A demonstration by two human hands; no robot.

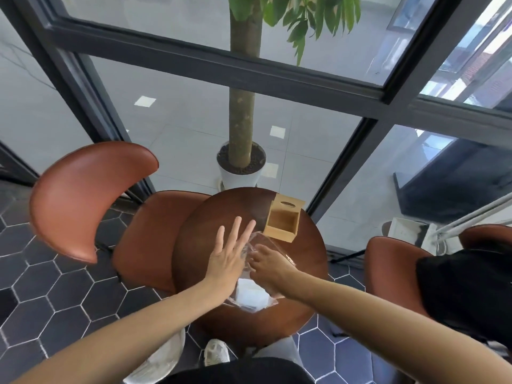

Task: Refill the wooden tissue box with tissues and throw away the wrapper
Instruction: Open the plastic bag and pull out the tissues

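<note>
Tissue pack point(250, 296) is lying on the round dark-wood surface point(302, 273), near edge, still in its clear plastic wrapper point(260, 242). Wooden tissue box point(282, 221) is sitting open just beyond it, toward the far right of the surface, its slotted lid point(289, 202) standing up behind the empty cavity.

Left hand point(228, 254) is hovering flat with fingers spread wide, holding nothing. Right hand point(267, 266) is pinching into the crinkled far end of the wrapper; fingertips are partly hidden in film, so exact grip is unclear.

Handling judgement: the film is looking thin, glossy and slippery, likely to slide unless gathered into a bunched fold. The white stack inside is looking soft, light and compressible; best taken by both long sides, or it may fan apart. The box is pale, smooth, stiff, square-cornered; probably light enough to shift if bumped.
</note>
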